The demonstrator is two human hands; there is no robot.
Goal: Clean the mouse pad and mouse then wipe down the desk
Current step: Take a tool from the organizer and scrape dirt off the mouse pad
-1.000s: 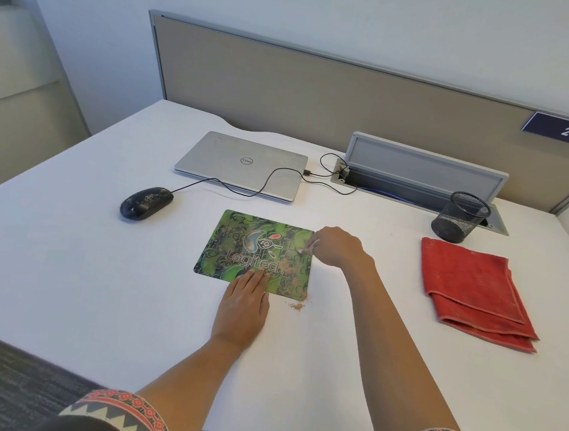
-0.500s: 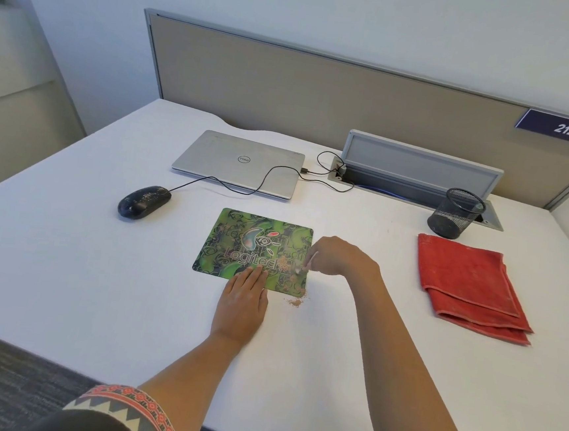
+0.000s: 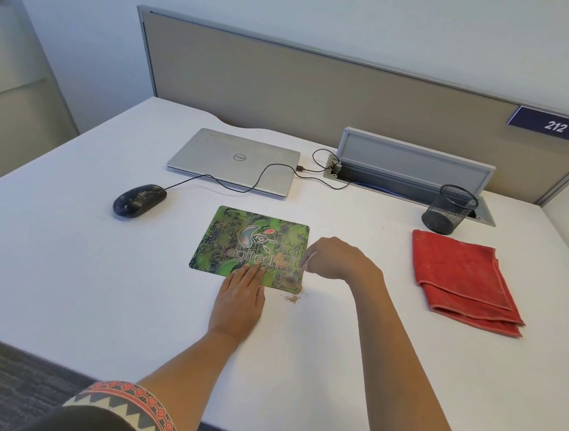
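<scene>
Sweeping: I see my right hand [image 3: 337,259] nearer the mouse pad [image 3: 239,242] corner than before, grip pinching a small tool [image 3: 301,267].
Left hand [image 3: 240,294]: grip flat on pad, unmoved.

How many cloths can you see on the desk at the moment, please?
1. A red cloth, folded, lies on the right side of the desk, just in front of the black mesh pen cup. None seems hidden.
</scene>
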